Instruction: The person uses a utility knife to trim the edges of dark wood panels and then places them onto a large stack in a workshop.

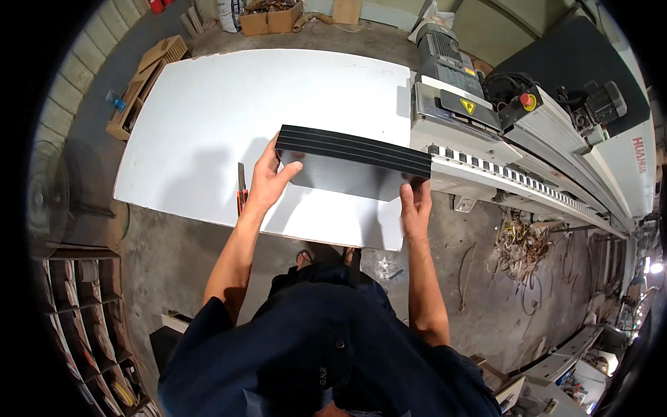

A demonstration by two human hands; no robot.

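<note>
A stack of several dark panels is held upright on edge between my two hands, over the white tabletop. Their black long edges face up, and the front panel has a smooth grey face. My left hand grips the left end, thumb on the front face and fingers behind. At the right end, my right hand clasps the stack with its thumb in front; its other fingers are partly hidden. On the table beside my left wrist lies a utility knife with a red and black handle.
A long machine with a motor and a roller track adjoins the table's right side. Tangled strips lie on the floor at right. A shelf rack stands lower left, a fan at far left, and a cardboard box behind.
</note>
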